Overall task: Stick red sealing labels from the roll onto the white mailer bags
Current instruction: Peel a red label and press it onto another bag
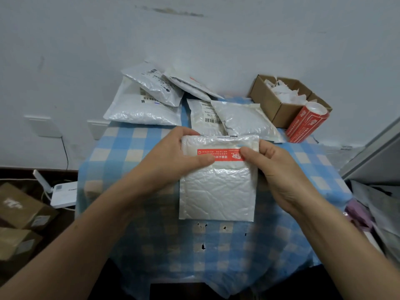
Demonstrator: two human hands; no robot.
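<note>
From my head camera I see one bag [216, 195] held between my hands, its lower edge down on the checked cloth of the worktop [151, 245]. A red label [220, 154] lies across the bag's folded top flap, bridging the flap edge onto the body. My left hand [171, 156] pinches the bag's upper left corner, thumb flat on the label's left part and fingers behind. My right hand [272, 167] pinches the upper right side the same way, thumb tip on the label's right end. So for this bag the sticking looks nearly done; I judge that only rubbing the label flat is left, as its lower edge looks slightly wavy. The roll [307, 124] lies on its side at the far right of the worktop, just beside a cardboard box [279, 109] full of white paper scraps, likely peeled backings. At the back several more bags [142, 105] lie in a loose heap against the wall. Some show barcode slips, and one has a faint reddish mark, but I cannot tell which already carry a red label, so how many remain is unclear.
</note>
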